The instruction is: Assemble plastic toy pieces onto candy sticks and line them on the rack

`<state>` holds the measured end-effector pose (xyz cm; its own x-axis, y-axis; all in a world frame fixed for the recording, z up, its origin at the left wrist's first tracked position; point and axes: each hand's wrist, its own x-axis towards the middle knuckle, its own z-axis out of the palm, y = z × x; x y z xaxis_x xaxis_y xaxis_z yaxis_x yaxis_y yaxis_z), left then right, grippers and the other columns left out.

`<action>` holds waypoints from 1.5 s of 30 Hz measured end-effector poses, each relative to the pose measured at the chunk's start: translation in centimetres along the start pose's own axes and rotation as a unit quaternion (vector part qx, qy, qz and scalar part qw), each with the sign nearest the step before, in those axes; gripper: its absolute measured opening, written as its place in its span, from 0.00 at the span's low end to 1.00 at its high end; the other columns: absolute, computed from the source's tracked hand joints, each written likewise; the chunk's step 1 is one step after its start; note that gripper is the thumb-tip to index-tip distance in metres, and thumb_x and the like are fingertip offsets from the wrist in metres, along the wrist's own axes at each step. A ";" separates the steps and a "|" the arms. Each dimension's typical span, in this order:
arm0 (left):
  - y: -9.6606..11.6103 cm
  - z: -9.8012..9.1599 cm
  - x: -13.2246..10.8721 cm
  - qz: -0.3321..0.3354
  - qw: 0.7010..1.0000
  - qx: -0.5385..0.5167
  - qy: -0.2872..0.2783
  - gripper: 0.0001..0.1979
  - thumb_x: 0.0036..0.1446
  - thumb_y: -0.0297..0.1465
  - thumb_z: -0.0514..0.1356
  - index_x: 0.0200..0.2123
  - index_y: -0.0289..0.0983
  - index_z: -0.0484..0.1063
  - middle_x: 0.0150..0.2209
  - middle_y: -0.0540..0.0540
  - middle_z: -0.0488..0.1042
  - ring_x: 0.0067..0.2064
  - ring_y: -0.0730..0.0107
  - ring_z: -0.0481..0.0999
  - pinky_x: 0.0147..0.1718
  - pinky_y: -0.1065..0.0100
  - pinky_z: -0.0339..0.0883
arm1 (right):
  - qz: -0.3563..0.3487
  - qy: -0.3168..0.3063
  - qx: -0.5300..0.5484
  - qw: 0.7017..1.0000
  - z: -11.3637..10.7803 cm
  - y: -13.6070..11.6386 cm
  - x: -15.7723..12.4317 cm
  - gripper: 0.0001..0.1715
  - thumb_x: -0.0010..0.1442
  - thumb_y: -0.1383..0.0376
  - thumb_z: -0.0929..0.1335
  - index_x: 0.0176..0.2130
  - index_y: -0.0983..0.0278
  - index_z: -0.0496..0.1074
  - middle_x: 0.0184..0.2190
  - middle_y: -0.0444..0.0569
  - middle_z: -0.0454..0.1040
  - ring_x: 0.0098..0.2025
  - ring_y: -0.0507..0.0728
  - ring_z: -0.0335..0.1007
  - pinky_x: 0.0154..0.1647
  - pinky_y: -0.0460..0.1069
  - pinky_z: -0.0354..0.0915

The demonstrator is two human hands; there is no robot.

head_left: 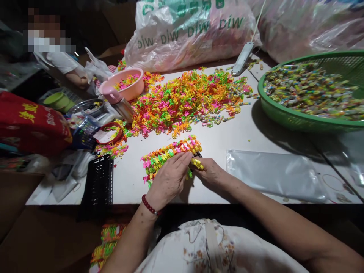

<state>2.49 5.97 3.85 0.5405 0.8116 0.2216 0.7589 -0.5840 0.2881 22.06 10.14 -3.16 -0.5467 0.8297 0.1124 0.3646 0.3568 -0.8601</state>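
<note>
My left hand reaches over a rack filled with rows of small bright plastic pieces in pink, orange, yellow and green. Its fingers are pressed together near the rack's right end, and what they grip is hidden. Closed around a small yellow plastic piece, my right hand sits close to the left fingertips. Most of the rack's dark frame is covered by the pieces and my left hand. Behind both hands lies a wide heap of similar loose plastic pieces.
At right stands a green basket of small wrapped items, with clear plastic bags in front. Leftward are a black rack, a flask, a pink basin and a red bag. Another person works at back left.
</note>
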 end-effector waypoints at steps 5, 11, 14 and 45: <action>0.1 -0.3 0.1 0.011 1.000 0.002 -0.016 0.26 0.66 0.26 0.48 0.66 0.36 0.52 0.66 0.43 0.60 0.67 0.64 0.58 0.65 0.56 0.57 | 0.002 0.024 -0.034 0.999 0.9 0.1 -0.4 0.05 0.60 0.69 0.64 0.35 0.63 0.70 0.34 0.49 0.76 0.34 0.54 0.70 0.38 0.46 0.63; 0.2 -0.4 0.0 0.013 1.000 -0.002 -0.005 0.27 0.65 0.25 0.48 0.67 0.38 0.51 0.68 0.42 0.56 0.68 0.64 0.56 0.64 0.55 0.57 | -0.007 0.020 -0.089 0.996 1.3 0.1 -0.2 0.07 0.58 0.71 0.63 0.37 0.63 0.70 0.31 0.49 0.75 0.31 0.54 0.68 0.35 0.46 0.62; 0.1 -0.3 -0.1 0.011 1.000 -0.014 0.004 0.27 0.66 0.26 0.48 0.67 0.39 0.50 0.67 0.41 0.56 0.68 0.63 0.56 0.64 0.54 0.57 | -0.006 0.018 -0.084 0.996 0.7 0.0 0.1 0.06 0.60 0.69 0.63 0.37 0.63 0.70 0.31 0.49 0.75 0.31 0.54 0.68 0.34 0.46 0.61; -0.3 -0.4 -0.2 -0.006 0.998 -0.068 0.004 0.28 0.65 0.25 0.47 0.67 0.36 0.49 0.63 0.38 0.64 0.63 0.61 0.64 0.61 0.55 0.62 | 0.076 0.044 0.006 0.996 0.0 0.0 0.1 0.12 0.61 0.58 0.66 0.34 0.65 0.70 0.28 0.47 0.74 0.28 0.53 0.65 0.31 0.47 0.62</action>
<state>1.97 5.96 4.11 0.5282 0.8191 0.2237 0.7088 -0.5704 0.4150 22.01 10.19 -3.11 -0.4177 0.9083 0.0219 0.4295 0.2187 -0.8762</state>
